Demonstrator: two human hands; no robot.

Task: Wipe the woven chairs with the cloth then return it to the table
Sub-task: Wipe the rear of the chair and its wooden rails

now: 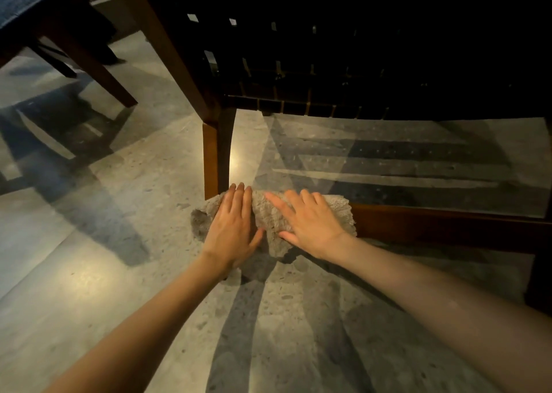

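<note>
My left hand [231, 228] at 9 o'clock on cloth [270, 213], right hand [310, 225] at 3; both flat, fingers straight, pressing it onto low rail [448, 225] of woven chair [298, 106]. Two palms likely spread wiping pressure.

cloth [267, 222] draped over left end of low rail [433, 225], just beside foot of chair leg [216, 156]. left hand [231, 228] flat on its left part, right hand [312, 224] flat on its right, thumbs close together. woven chair [328, 73] above and behind; second chair [59, 25] well apart, far left, on floor [104, 288].
</note>
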